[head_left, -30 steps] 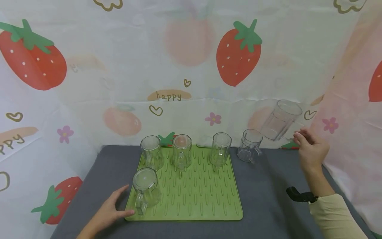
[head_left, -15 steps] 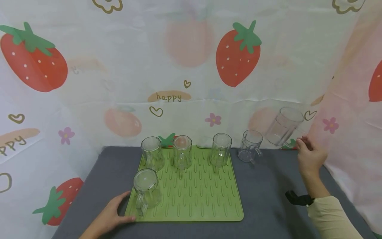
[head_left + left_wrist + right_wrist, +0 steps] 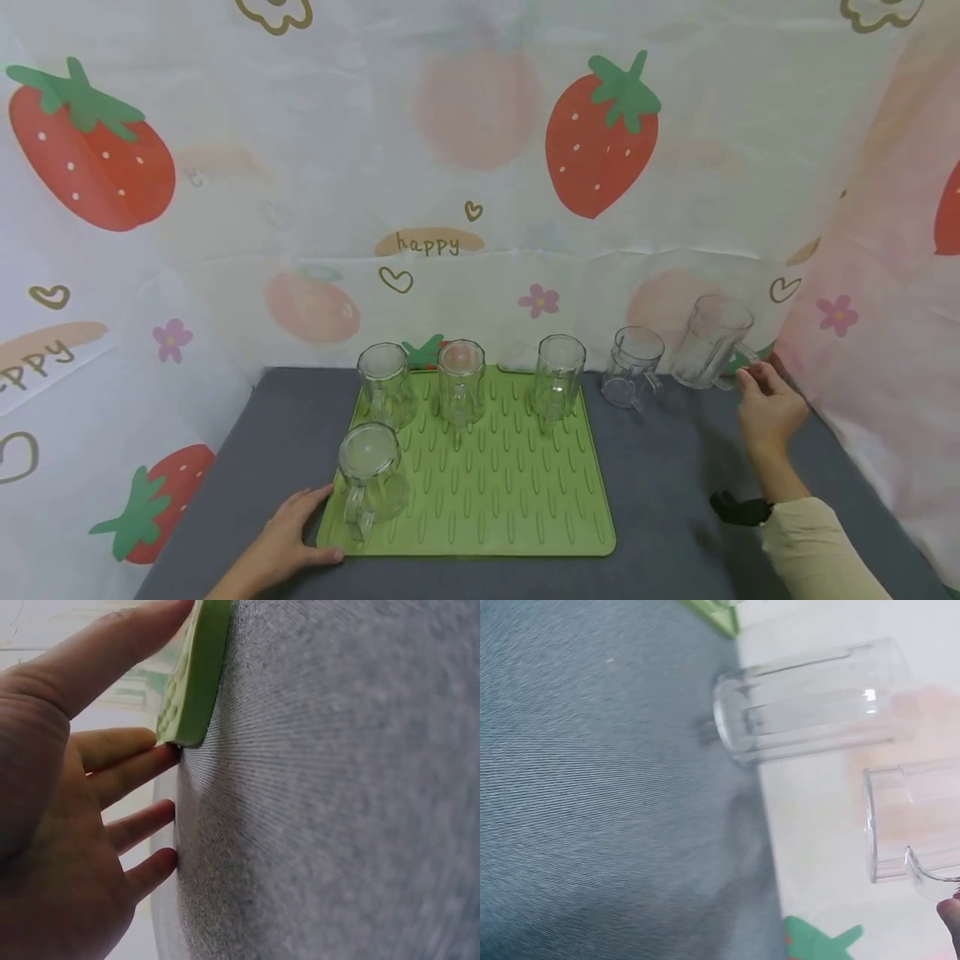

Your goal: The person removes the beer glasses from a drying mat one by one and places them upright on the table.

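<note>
At the right back of the table, my right hand (image 3: 771,408) pinches the handle of a clear glass mug (image 3: 708,342), slightly tilted with its mouth up. The right wrist view catches this mug (image 3: 915,817) at its right edge, with only a fingertip beside the handle. Just left of it, another clear mug (image 3: 632,367) stands upright on the table. My left hand (image 3: 281,533) touches the left edge of a green ridged mat (image 3: 510,500). Its fingers are spread and fairly straight, fingertips at the mat's corner (image 3: 196,712) and on the cloth in the left wrist view.
Several clear mugs stand base-up on the mat: a back-left mug (image 3: 388,387), one beside it (image 3: 461,383), a back-right mug (image 3: 558,379) and a front-left mug (image 3: 375,475). Grey cloth (image 3: 660,500) covers the table. A strawberry-print curtain (image 3: 480,183) hangs behind.
My right hand has lowered the held mug toward the table and brought it slightly left, more upright than before. The left hand has settled slightly closer against the mat's edge.
</note>
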Demonstrator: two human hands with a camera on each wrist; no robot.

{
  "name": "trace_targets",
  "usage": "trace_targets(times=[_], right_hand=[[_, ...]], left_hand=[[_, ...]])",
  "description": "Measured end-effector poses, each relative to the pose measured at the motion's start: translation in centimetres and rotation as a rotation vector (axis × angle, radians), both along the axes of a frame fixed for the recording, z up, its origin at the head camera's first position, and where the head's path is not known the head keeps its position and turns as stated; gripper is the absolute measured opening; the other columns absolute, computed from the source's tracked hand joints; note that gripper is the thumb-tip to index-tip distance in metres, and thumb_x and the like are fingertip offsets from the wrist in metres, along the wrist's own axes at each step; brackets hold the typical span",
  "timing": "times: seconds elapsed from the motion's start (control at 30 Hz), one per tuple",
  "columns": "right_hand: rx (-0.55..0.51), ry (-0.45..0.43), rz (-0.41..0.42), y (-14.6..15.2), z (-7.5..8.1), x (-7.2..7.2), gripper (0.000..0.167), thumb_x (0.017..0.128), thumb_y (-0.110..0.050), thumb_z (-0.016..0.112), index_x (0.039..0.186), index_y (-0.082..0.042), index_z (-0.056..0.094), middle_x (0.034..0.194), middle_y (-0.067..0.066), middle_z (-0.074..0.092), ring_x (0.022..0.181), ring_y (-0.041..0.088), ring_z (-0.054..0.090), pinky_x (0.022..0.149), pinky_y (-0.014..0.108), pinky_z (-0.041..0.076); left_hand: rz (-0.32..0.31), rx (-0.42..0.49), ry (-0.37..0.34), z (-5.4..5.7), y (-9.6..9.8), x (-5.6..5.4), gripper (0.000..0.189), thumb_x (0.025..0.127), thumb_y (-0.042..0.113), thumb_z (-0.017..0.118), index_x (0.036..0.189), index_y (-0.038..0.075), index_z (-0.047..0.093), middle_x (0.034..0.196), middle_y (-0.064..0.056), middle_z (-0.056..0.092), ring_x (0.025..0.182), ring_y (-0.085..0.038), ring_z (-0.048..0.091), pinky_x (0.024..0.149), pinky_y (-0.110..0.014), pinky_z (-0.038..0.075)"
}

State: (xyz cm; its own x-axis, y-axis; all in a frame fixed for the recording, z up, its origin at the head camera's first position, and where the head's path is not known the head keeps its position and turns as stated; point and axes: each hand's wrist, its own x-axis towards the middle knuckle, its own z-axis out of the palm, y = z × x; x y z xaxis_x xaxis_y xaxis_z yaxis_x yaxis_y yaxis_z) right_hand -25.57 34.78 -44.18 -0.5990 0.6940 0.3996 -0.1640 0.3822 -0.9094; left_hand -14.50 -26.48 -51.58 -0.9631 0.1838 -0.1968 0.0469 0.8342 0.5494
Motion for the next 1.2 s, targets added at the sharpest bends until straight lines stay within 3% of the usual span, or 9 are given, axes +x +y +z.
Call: trace_targets(times=[0.17, 0.33, 0.47, 0.63, 0.8, 0.87, 0.97, 1.1, 1.2], right_hand=[[0.078, -0.040, -0.013, -0.4, -1.3, 0.0, 0.020, 0.090, -0.007, 0.069, 0.097, 0.011, 0.070, 0.065, -0.039, 0.048, 0.061, -0.016, 0.047, 0.059, 0.001, 0.038], [0.075, -0.055, -0.012, -0.9, -2.3, 0.0, 0.020, 0.090, -0.005, 0.069, 0.100, 0.012, 0.070, 0.068, -0.035, 0.050, 0.063, -0.018, 0.048, 0.060, 0.000, 0.039], [0.085, -0.090, -0.022, -1.1, -3.1, 0.0, 0.020, 0.090, -0.007, 0.069, 0.101, 0.009, 0.071, 0.077, -0.017, 0.066, 0.064, -0.019, 0.048, 0.059, 0.000, 0.040], [0.142, -0.120, -0.040, -1.5, -4.0, -0.1, 0.018, 0.090, -0.006, 0.069, 0.099, 0.009, 0.072, 0.078, -0.008, 0.067, 0.061, -0.021, 0.045, 0.057, 0.000, 0.036], [0.174, -0.119, -0.028, -2.1, -4.9, -0.2, 0.016, 0.089, -0.004, 0.069, 0.097, 0.010, 0.071, 0.087, 0.021, 0.070, 0.060, -0.022, 0.041, 0.057, 0.000, 0.033], [0.184, -0.120, -0.034, -2.3, -5.2, -0.3, 0.015, 0.089, -0.003, 0.069, 0.096, 0.010, 0.071, 0.089, 0.026, 0.069, 0.060, -0.023, 0.040, 0.057, 0.000, 0.032], [0.174, -0.122, -0.046, -2.5, -5.6, -0.4, 0.014, 0.088, -0.003, 0.069, 0.095, 0.010, 0.071, 0.083, 0.015, 0.069, 0.060, -0.022, 0.040, 0.057, 0.000, 0.032], [0.133, -0.118, -0.043, -2.5, -5.9, -0.5, 0.014, 0.088, -0.002, 0.069, 0.095, 0.010, 0.071, 0.072, -0.017, 0.058, 0.060, -0.020, 0.042, 0.057, 0.000, 0.033], [0.098, -0.113, -0.025, -2.5, -6.2, -0.7, 0.016, 0.088, -0.002, 0.069, 0.097, 0.011, 0.071, 0.068, -0.034, 0.048, 0.061, -0.019, 0.044, 0.058, 0.000, 0.034]], left_hand=[[-0.006, -0.027, -0.006, 0.1, 0.2, -0.2, 0.096, 0.069, 0.039, 0.086, 0.142, -0.005, 0.043, 0.141, -0.030, 0.047, 0.134, -0.055, 0.034, 0.099, -0.072, 0.034], [-0.010, -0.034, -0.003, 0.0, 0.1, -0.4, 0.094, 0.068, 0.039, 0.087, 0.140, -0.005, 0.045, 0.140, -0.029, 0.048, 0.134, -0.054, 0.034, 0.101, -0.071, 0.033], [-0.011, -0.039, 0.003, -0.1, 0.1, -0.4, 0.095, 0.067, 0.039, 0.088, 0.140, -0.005, 0.046, 0.140, -0.029, 0.049, 0.133, -0.054, 0.035, 0.100, -0.070, 0.034], [-0.003, -0.024, 0.011, 0.1, 0.0, -0.3, 0.095, 0.064, 0.038, 0.089, 0.137, -0.005, 0.049, 0.137, -0.028, 0.050, 0.131, -0.052, 0.038, 0.101, -0.067, 0.035], [0.008, -0.024, 0.016, 0.3, -0.1, -0.2, 0.094, 0.061, 0.037, 0.090, 0.135, -0.005, 0.051, 0.136, -0.027, 0.052, 0.129, -0.051, 0.039, 0.102, -0.065, 0.036], [0.016, -0.024, 0.010, 0.3, -0.1, -0.2, 0.094, 0.061, 0.037, 0.091, 0.136, -0.005, 0.051, 0.136, -0.026, 0.052, 0.130, -0.050, 0.039, 0.103, -0.065, 0.036], [0.018, -0.023, 0.009, 0.5, 0.0, -0.3, 0.094, 0.061, 0.036, 0.091, 0.136, -0.004, 0.051, 0.137, -0.026, 0.052, 0.130, -0.050, 0.039, 0.103, -0.065, 0.036], [0.020, -0.014, 0.012, 0.6, 0.1, -0.4, 0.094, 0.060, 0.035, 0.091, 0.136, -0.003, 0.051, 0.137, -0.025, 0.052, 0.130, -0.050, 0.039, 0.103, -0.065, 0.036], [0.017, -0.012, 0.016, 0.6, 0.2, -0.3, 0.094, 0.060, 0.035, 0.091, 0.136, -0.003, 0.051, 0.136, -0.025, 0.053, 0.130, -0.050, 0.040, 0.103, -0.065, 0.036]])
